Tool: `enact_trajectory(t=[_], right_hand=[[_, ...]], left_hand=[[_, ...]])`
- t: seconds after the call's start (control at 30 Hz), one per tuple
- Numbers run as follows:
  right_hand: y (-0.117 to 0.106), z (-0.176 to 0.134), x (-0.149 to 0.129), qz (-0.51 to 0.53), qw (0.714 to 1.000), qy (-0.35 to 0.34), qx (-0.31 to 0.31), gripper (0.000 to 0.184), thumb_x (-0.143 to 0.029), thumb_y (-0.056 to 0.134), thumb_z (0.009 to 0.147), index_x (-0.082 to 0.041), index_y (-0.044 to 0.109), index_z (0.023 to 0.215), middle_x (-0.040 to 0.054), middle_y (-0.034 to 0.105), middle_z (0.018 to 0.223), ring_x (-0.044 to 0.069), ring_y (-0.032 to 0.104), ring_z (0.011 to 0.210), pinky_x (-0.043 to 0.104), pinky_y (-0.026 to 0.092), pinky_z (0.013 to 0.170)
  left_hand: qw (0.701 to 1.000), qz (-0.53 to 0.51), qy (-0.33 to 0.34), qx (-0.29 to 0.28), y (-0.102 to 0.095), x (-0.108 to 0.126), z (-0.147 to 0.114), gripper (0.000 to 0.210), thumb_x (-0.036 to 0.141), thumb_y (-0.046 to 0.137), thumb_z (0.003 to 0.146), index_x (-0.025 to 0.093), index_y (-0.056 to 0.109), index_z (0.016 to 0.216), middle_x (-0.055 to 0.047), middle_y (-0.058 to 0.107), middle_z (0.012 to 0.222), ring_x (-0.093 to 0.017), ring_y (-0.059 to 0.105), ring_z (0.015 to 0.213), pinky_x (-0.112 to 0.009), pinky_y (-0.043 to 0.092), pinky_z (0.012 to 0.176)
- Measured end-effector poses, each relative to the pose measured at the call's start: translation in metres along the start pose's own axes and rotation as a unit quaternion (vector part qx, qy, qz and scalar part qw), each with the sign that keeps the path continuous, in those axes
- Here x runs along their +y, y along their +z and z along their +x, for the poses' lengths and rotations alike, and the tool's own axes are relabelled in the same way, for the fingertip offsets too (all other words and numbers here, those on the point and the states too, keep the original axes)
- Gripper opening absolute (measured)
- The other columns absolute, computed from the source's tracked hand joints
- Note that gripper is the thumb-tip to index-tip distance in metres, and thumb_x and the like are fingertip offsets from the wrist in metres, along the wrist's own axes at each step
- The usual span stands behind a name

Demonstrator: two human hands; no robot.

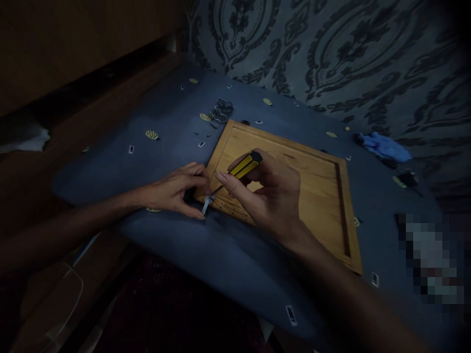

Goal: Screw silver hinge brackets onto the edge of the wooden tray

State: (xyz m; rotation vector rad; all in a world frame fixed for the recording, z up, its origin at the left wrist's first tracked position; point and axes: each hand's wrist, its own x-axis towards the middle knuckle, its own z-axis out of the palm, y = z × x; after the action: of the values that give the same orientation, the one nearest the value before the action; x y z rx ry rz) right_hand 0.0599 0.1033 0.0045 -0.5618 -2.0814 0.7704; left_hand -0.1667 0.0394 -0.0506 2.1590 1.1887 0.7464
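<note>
A framed wooden cabinet door point(312, 196) lies flat on the blue-covered table. At its near left corner sits a small metal hinge point(206, 203), its arm sticking out past the door's edge. My left hand point(180, 189) steadies the hinge, thumb against the arm and fingers curled at the corner. Wrapped in my right hand point(272, 196) is a screwdriver point(245, 165) with a yellow and black handle. Its shaft slants down to the left and the tip meets the hinge. The screw under the tip is too small to make out.
Several metal hinges point(221, 113) lie in a pile beyond the door's far left corner, with small screws point(202, 134) nearby. A blue cloth point(386, 147) rests at the back right. Patterned wallpaper point(331, 59) rises behind the table. A white cable point(81, 284) hangs below at left.
</note>
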Motion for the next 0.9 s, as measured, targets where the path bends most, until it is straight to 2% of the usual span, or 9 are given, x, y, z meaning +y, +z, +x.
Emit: enact_trajectory(t=[0.1,0.2,0.27,0.37,0.5,0.63,0.77,0.9], right_hand=[[-0.006,0.004,-0.002,0.063,0.996,0.036,-0.053,0.019,-0.035,0.082,0.094,-0.024,0.068,0.086,-0.0031,0.068,0.073,0.014,0.065,0.061,0.029,0.052,0.055],[-0.014,0.01,-0.004,0.159,0.975,0.068,-0.143,0.021,-0.043,0.08,0.097,-0.023,0.073,0.097,-0.0005,0.077,0.085,0.014,0.071,0.065,0.028,0.06,0.06],[-0.017,0.012,-0.004,0.2,0.962,0.067,-0.174,0.022,-0.043,0.08,0.096,-0.022,0.076,0.096,-0.0002,0.079,0.088,0.013,0.072,0.063,0.027,0.061,0.061],[-0.017,0.012,-0.003,0.211,0.962,0.07,-0.157,0.024,-0.043,0.085,0.092,-0.021,0.077,0.092,-0.0013,0.079,0.083,0.012,0.072,0.058,0.025,0.06,0.057],[-0.013,0.01,-0.003,0.163,0.98,0.086,-0.075,0.027,-0.045,0.089,0.088,-0.022,0.075,0.084,-0.0035,0.073,0.073,0.012,0.067,0.052,0.026,0.056,0.047],[-0.011,0.011,-0.007,0.137,0.988,0.076,-0.009,0.029,-0.045,0.09,0.087,-0.024,0.07,0.078,-0.0043,0.069,0.07,0.011,0.064,0.049,0.027,0.054,0.046],[-0.009,0.011,-0.008,0.157,0.983,0.087,-0.019,0.027,-0.044,0.089,0.088,-0.025,0.07,0.083,-0.005,0.071,0.072,0.011,0.064,0.049,0.027,0.056,0.047],[-0.007,0.009,-0.005,0.18,0.98,0.071,-0.046,0.022,-0.038,0.088,0.09,-0.024,0.071,0.085,-0.0059,0.071,0.072,0.011,0.069,0.054,0.026,0.058,0.052]], left_hand=[[1.0,0.001,0.0,0.0,0.001,-0.002,0.0,0.052,0.073,0.079,0.087,0.025,0.074,0.107,-0.005,0.06,0.108,-0.027,0.055,0.107,-0.04,0.048,0.095],[1.0,-0.002,0.009,0.002,0.002,-0.004,0.0,0.051,0.072,0.08,0.086,0.026,0.073,0.107,-0.006,0.061,0.11,-0.029,0.056,0.11,-0.041,0.048,0.096],[1.0,-0.002,0.012,0.001,0.002,-0.004,0.0,0.05,0.071,0.08,0.086,0.027,0.073,0.108,-0.006,0.062,0.111,-0.029,0.056,0.11,-0.041,0.048,0.097],[1.0,0.003,0.006,-0.004,0.001,-0.002,-0.001,0.049,0.069,0.08,0.088,0.026,0.073,0.11,-0.005,0.061,0.112,-0.027,0.055,0.11,-0.039,0.047,0.096],[1.0,0.0,-0.001,-0.011,-0.002,0.002,-0.001,0.052,0.07,0.079,0.088,0.023,0.074,0.111,-0.005,0.061,0.108,-0.026,0.055,0.106,-0.037,0.047,0.093],[1.0,-0.005,-0.013,-0.02,-0.003,0.005,-0.001,0.054,0.071,0.078,0.089,0.023,0.073,0.113,-0.005,0.061,0.109,-0.026,0.055,0.108,-0.038,0.046,0.096],[0.999,-0.007,-0.026,-0.026,-0.003,0.004,-0.001,0.052,0.071,0.08,0.087,0.024,0.073,0.109,-0.005,0.061,0.112,-0.027,0.055,0.111,-0.039,0.047,0.097],[1.0,0.001,-0.01,-0.019,-0.003,0.002,0.0,0.052,0.07,0.08,0.087,0.025,0.074,0.111,-0.005,0.059,0.109,-0.027,0.054,0.109,-0.039,0.048,0.095]])
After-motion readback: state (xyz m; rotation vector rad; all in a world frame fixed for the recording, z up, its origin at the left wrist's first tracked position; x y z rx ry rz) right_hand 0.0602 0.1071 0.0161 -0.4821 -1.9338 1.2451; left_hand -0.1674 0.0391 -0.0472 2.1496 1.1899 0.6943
